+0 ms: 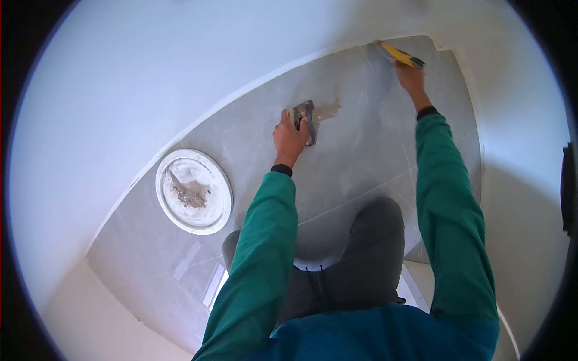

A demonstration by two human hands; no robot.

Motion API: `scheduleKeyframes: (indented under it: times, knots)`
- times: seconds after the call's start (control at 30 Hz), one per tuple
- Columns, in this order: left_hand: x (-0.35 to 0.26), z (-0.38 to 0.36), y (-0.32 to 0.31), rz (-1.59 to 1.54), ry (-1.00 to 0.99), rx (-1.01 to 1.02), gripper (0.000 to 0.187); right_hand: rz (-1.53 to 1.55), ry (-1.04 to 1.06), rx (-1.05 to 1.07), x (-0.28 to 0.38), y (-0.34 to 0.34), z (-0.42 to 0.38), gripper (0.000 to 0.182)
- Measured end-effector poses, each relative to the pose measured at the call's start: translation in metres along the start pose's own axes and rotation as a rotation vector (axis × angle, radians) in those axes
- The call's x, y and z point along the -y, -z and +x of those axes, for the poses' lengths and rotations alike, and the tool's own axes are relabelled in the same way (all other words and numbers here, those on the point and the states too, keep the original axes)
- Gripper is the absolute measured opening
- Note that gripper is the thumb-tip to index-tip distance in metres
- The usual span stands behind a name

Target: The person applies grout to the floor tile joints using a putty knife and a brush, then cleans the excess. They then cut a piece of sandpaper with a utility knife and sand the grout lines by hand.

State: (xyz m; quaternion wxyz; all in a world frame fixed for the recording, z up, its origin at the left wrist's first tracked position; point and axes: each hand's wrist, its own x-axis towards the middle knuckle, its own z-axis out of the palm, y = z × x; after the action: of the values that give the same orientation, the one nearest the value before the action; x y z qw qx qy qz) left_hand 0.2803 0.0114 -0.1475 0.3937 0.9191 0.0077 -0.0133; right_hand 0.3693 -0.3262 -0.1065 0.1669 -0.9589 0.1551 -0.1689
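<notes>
My left hand (290,141) is closed around a dark, flat, roughly rectangular tool (309,120) smeared with dirt, held low over the grey tiled floor. A patch of brownish debris (328,111) lies right beside its far edge. Farther forward and to the right, my right hand (410,77) grips a tool with a yellow and black handle (402,55). That tool's working end points left, close to the foot of the wall, and is blurred, so I cannot tell its exact kind.
To the left a round white lid-like tray (224,207) rests on the floor, with a heap of brownish debris (191,194) on it. A white wall (150,72) curves around the grey tiles (355,162). My knees are bent close to the floor. A dark object (567,189) shows at the right edge.
</notes>
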Motion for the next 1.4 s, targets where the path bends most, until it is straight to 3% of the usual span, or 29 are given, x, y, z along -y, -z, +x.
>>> scheduleKeyframes:
  times: [0.03,0.1,0.17,0.23,0.33,0.4,0.53,0.6,0.63,0.7,0.83,0.9,1.0,1.07,1.1,1.2,1.33,1.4]
  knots:
    - [0.001,-0.001,0.002,0.006,-0.007,0.037,0.042,0.077,-0.112,0.025,-0.003,-0.021,0.005,0.035]
    - [0.002,-0.005,0.011,0.015,-0.019,0.085,0.043,0.066,0.087,-0.094,0.037,-0.021,-0.018,0.041]
    - [0.001,-0.021,0.028,-0.056,0.089,0.099,0.033,0.173,0.397,-0.072,0.034,-0.034,-0.048,0.042]
    - [0.011,-0.04,0.041,-0.137,0.088,0.016,0.03,0.366,0.505,0.099,0.07,-0.017,-0.082,0.043]
    - [0.03,-0.065,0.059,-0.262,0.117,-0.114,0.025,0.312,0.521,0.185,0.084,-0.004,-0.12,0.045]
    - [0.035,-0.075,0.075,-0.307,0.146,-0.164,0.024,0.413,0.486,0.459,0.089,0.015,-0.128,0.046]
    - [0.039,-0.093,0.101,-0.294,0.225,-0.105,0.027,0.512,0.593,0.233,0.083,-0.005,-0.086,0.049]
    - [0.04,-0.1,0.107,-0.288,0.267,-0.07,0.028,0.592,0.374,0.201,0.087,-0.016,-0.062,0.05]
    - [0.04,-0.102,0.108,-0.258,0.244,-0.088,0.029,0.598,0.37,0.209,0.086,-0.028,-0.066,0.05]
    - [0.043,-0.107,0.111,-0.225,0.225,-0.097,0.03,0.401,0.524,0.1,0.087,-0.045,-0.082,0.05]
    - [0.06,-0.105,0.095,-0.188,0.219,-0.186,0.032,0.519,0.582,0.33,0.11,0.002,-0.142,0.049]
    - [0.069,-0.09,0.093,-0.162,0.217,-0.227,0.034,0.331,0.595,0.422,0.12,0.013,-0.16,0.047]
    - [0.089,-0.051,0.097,0.0,0.089,-0.301,0.035,0.622,0.724,0.278,0.107,0.022,-0.16,0.044]
    - [0.084,-0.031,0.094,0.027,0.08,-0.247,0.037,0.376,0.672,0.1,0.087,0.021,-0.157,0.039]
    - [0.077,-0.023,0.086,0.042,0.118,-0.203,0.039,0.337,0.593,0.064,0.074,0.026,-0.153,0.035]
    - [0.056,-0.025,0.048,0.134,-0.01,-0.018,0.041,0.255,0.326,0.028,0.04,0.041,-0.133,0.026]
    - [0.006,-0.039,0.014,0.028,0.027,0.139,0.038,0.203,0.248,0.025,0.018,0.055,-0.118,0.026]
    - [0.002,-0.041,0.013,0.008,0.021,0.125,0.037,0.136,0.302,0.021,0.016,0.056,-0.114,0.026]
